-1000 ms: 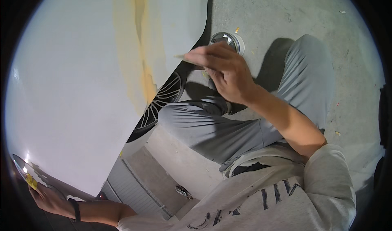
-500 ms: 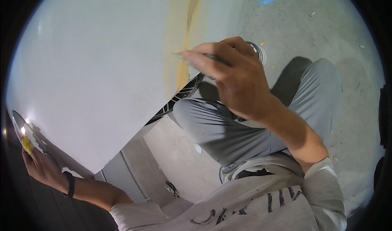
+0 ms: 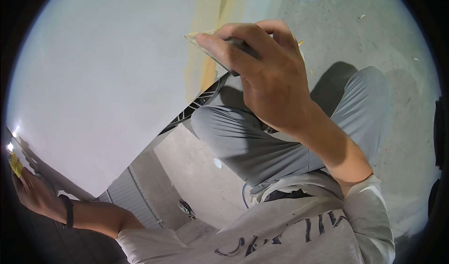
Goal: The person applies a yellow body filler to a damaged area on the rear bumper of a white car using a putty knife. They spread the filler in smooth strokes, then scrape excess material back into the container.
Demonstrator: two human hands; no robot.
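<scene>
My right hand (image 3: 276,72) pinches a thin, flat putty spreader (image 3: 210,49) with a pale, smeared edge, between thumb and fingers. The spreader is tilted over a pale car body panel (image 3: 117,77), across a yellow strip of filler (image 3: 209,74) near the panel's right edge. Whether its edge touches the surface I cannot tell. At the far left, my left hand (image 3: 35,194), with a dark band at the wrist, is closed by a small yellow piece (image 3: 15,164) beside the panel's lower left edge. The fingers there are partly hidden, and I cannot make out the piece's kind.
Below the panel's slanting lower edge shows a dark spoked wheel (image 3: 196,106). My bent leg (image 3: 248,142) is close under my right forearm. Small scraps (image 3: 361,17) lie on the concrete floor (image 3: 407,105). A white round disc (image 3: 218,163) is between the leg and a grooved floor strip (image 3: 128,194).
My right hand has moved up along the filler strip, and the spreader's face now shows more. My left hand has shifted slightly left in view with the yellow piece.
</scene>
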